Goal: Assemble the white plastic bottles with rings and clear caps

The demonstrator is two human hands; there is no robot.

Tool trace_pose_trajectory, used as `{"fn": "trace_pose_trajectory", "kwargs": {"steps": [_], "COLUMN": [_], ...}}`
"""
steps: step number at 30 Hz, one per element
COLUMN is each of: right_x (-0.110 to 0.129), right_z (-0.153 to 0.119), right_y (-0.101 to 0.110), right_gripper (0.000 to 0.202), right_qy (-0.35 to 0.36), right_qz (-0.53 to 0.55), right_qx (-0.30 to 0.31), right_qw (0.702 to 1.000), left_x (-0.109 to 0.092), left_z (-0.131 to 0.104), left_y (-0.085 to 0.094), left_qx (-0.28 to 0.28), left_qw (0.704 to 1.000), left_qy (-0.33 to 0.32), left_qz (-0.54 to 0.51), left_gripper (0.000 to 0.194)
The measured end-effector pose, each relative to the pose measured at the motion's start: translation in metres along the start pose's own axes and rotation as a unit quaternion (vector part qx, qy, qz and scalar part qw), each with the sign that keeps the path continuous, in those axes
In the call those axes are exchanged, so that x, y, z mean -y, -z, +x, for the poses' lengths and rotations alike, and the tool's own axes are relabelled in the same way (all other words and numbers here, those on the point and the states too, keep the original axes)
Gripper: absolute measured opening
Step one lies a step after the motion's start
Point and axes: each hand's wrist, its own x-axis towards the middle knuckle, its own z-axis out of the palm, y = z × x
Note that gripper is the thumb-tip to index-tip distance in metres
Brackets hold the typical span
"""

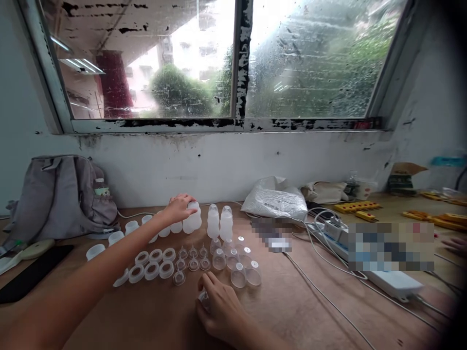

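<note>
My left hand (178, 209) reaches across to the back row, its fingers curled on a frosted plastic baby bottle (192, 222). Close to the table's front, my right hand (221, 304) is closed round a small clear plastic piece (204, 300), mostly hidden by the fingers. Two assembled baby bottles (213, 222) with domed tops stand right of my left hand. Between my hands lie white screw rings (151, 270), clear silicone nipples (193, 264) and clear dome caps (239, 276), several of each. More frosted bottle bodies (116, 237) line the back left, partly behind my left forearm.
A grey backpack (67, 199) and a black phone-like slab (34, 274) are at left. A silvery plastic bag (275, 200) lies by the wall. On the right are a white power strip (392, 284), loose cables, yellow plastic parts (357, 207) and, at the edge, another person's hand (456, 244).
</note>
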Motion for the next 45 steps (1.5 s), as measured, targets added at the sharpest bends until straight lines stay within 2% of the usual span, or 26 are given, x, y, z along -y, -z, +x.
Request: {"fn": "trace_pose_trajectory", "kwargs": {"steps": [3,6,12,24,28,31,34,37,40,42,45], "right_x": [-0.001,-0.003,-0.005,-0.003,-0.005,-0.007,-0.008,-0.009,-0.011,-0.011,-0.010], "right_z": [0.001,0.002,0.005,0.004,0.004,0.004,0.004,0.005,0.006,0.006,0.005], "right_y": [0.002,0.002,-0.002,0.002,0.002,0.000,-0.001,-0.004,-0.008,-0.012,-0.014], "right_gripper": [0.019,0.021,0.025,0.024,0.025,0.023,0.016,0.010,0.008,0.008,0.009], "right_qy": [-0.011,-0.015,-0.024,-0.038,-0.040,-0.034,-0.023,-0.003,0.023,0.040,0.057], "right_qz": [-0.010,-0.026,-0.055,-0.055,-0.060,-0.074,-0.074,-0.056,-0.024,0.003,0.042], "right_qx": [0.005,0.021,0.053,0.047,0.048,0.046,0.029,0.001,-0.026,-0.041,-0.048], "right_qw": [1.000,0.999,0.997,0.997,0.996,0.996,0.997,0.998,0.999,0.998,0.996], "left_x": [-0.001,-0.001,0.004,0.003,-0.001,-0.009,-0.020,-0.033,-0.043,-0.047,-0.050], "left_z": [0.018,0.025,0.028,0.027,0.017,-0.007,-0.049,-0.100,-0.146,-0.169,-0.189], "left_y": [-0.023,-0.041,-0.064,-0.068,-0.059,-0.048,-0.041,-0.044,-0.050,-0.053,-0.056], "left_qx": [0.025,0.036,0.032,0.025,-0.018,-0.069,-0.082,-0.069,-0.041,-0.014,0.026], "left_qw": [0.999,0.999,0.999,0.998,0.998,0.995,0.991,0.987,0.984,0.981,0.977], "left_qy": [0.008,0.016,0.004,-0.027,-0.030,-0.057,-0.100,-0.116,-0.093,-0.079,-0.076], "left_qz": [0.020,0.029,0.031,0.050,0.056,0.037,-0.018,-0.086,-0.145,-0.178,-0.200], "left_gripper": [0.034,0.032,0.032,0.036,0.042,0.036,0.030,0.029,0.030,0.030,0.037]}}
